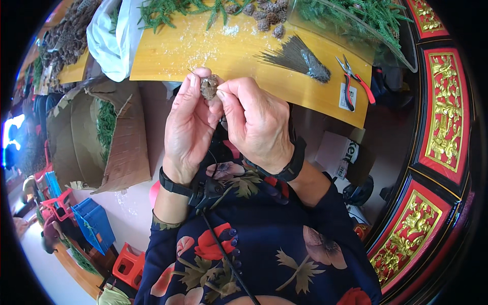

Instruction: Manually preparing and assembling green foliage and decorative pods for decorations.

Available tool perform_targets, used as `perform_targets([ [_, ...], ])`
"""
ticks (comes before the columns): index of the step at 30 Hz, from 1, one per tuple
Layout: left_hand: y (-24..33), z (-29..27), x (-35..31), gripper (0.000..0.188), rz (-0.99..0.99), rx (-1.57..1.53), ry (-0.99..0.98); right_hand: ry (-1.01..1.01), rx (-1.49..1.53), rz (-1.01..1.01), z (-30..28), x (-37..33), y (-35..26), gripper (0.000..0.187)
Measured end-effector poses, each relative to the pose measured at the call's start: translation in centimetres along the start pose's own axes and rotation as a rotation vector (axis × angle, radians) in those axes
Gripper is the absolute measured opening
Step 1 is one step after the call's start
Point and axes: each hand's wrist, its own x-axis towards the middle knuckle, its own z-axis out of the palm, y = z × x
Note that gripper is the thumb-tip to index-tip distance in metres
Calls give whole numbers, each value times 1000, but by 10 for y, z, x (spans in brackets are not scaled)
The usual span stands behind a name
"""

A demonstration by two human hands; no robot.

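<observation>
A small brown pine cone (209, 87) is held up just off the table's near edge. The fingers of my left hand (189, 119) are closed around it. My right hand (256, 119) pinches at the cone's right side, thumb against forefinger; whatever lies in that pinch is too small to make out. A thin wire-like tip pokes out above my left thumb. On the table (198, 48), to the right of my hands, a fanned bundle of thin dark wires (300, 58) lies near red-and-black-handled pliers (348, 76).
Several pine cones (269, 15) and green artificial sprigs (173, 12) lie at the table's back. A clear bin (351, 28) of greenery stands back right, a white plastic bag (109, 40) back left. On the floor are a cardboard box (76, 137), a blue crate (94, 226) and a red stool (129, 265).
</observation>
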Motion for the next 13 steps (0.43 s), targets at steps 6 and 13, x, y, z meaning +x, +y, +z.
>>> perform_targets([
  [6,-1,4,-1,26,-15,-35,86,24,-33,-37,0,-3,4,7],
  [13,-2,-4,-1,27,-55,-53,-66,-51,76,111,-3,1,3,5],
])
